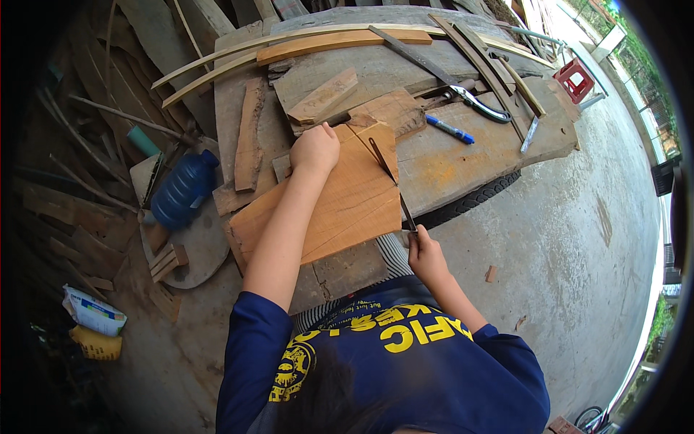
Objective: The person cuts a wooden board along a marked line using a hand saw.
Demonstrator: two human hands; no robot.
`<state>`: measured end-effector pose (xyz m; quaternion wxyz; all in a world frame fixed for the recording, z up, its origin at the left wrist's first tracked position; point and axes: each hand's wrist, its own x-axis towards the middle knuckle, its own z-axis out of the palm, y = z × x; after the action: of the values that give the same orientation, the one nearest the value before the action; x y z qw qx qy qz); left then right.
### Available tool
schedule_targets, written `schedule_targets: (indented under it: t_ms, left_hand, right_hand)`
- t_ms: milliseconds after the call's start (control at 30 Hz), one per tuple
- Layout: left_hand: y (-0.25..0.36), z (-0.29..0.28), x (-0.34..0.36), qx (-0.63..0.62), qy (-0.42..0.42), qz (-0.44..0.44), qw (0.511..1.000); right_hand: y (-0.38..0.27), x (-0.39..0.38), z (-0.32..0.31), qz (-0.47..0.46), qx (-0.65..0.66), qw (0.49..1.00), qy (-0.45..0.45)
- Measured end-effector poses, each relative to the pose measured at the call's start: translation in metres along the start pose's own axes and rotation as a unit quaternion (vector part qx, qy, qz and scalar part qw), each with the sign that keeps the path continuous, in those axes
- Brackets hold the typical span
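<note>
A big wooden counter [470,170] holds lots of wood bits. A flat brown board [340,195] lies on its near side, with thin lines drawn on it. A saw [426,67] rests farther back. A thin dark tool [405,205] lies across the board's right end. The right hand [426,253] has its grip closed around the tool's near end. The left hand [316,150] is curled at the board's far edge; whether its grip pinches the wood, you can't tell. A blue marker [450,129] lies to the right of the board.
</note>
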<state>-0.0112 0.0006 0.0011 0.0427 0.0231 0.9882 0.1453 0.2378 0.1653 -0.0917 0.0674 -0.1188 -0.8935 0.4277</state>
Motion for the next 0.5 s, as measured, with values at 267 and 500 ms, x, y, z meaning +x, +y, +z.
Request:
schedule_targets:
  t_ms: [267, 500]
  left_hand:
    - [0.005, -0.005, -0.004, 0.003, 0.003, -0.011, 1.000]
    - [0.003, -0.005, -0.003, 0.016, -0.024, 0.014, 0.999]
  right_hand:
    - [0.028, -0.015, 0.000, 0.001, -0.012, 1.000, -0.009]
    - [0.049, -0.051, 0.002, 0.024, 0.006, 0.999, -0.021]
